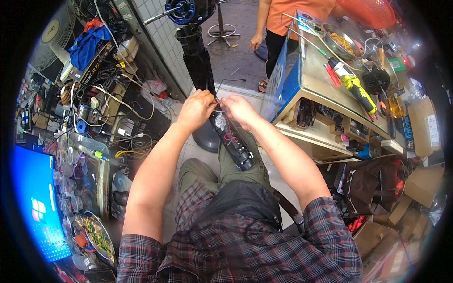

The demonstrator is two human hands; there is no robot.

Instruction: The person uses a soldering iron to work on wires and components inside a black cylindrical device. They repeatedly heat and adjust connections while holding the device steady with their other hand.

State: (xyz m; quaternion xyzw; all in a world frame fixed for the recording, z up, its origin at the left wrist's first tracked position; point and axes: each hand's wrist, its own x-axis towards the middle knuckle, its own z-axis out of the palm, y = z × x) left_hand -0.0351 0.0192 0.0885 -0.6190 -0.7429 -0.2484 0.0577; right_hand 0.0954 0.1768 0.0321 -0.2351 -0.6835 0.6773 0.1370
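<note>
A long black plastic housing (231, 145) with red wires and a round whitish part lies across my thigh, pointing away from me. Over its far end my left hand (199, 108) and my right hand (239, 109) meet, fingertips almost touching. Thin reddish wire (218, 101) shows between the fingertips; which hand grips it is hard to tell at this size. Beyond them stands a black upright column (198, 63) with a blue-and-black motor-like head (182, 10) and a metal rod. Its dark round base (206, 139) is on the floor below my left forearm.
At right, a glass-topped counter (318, 85) holds a yellow-black cordless tool (354, 85), a red lighter-like item (332, 75) and a metal bowl of food (341, 40). A person in orange (293, 17) stands beyond it. Tangled cables (116, 95), a monitor (39, 208) and a food plate (95, 235) crowd the left.
</note>
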